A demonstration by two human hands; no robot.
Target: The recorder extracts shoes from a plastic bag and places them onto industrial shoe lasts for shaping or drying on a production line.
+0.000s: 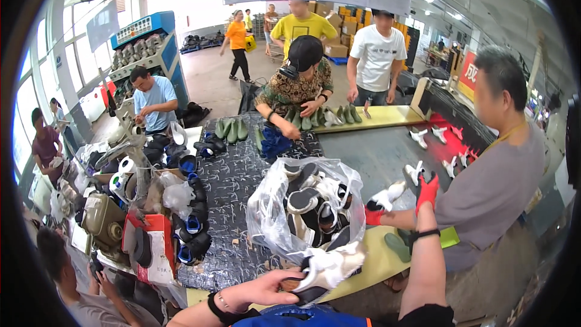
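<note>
My left hand [273, 287], bare, is closed around the heel end of a white and beige sneaker [333, 269] at the bottom middle. The sneaker is tilted beside a clear plastic bag [266, 206] full of white and black shoes. My right arm stretches forward on the right, with a dark band at the wrist. At its end my right hand [427, 192], in a red glove, is closed on a white shoe with a dark sole [414, 174], partly hidden by the glove. Beside it, a co-worker's red-gloved hand [373, 215] touches another white shoe [388, 195].
A grey conveyor belt [363, 151] carries several white shoes at the right. Green shoes [232, 130] stand across the dark-patterned table [227, 206]. Black shoes [196, 206] line its left edge. A co-worker in grey [493, 188] stands close on the right.
</note>
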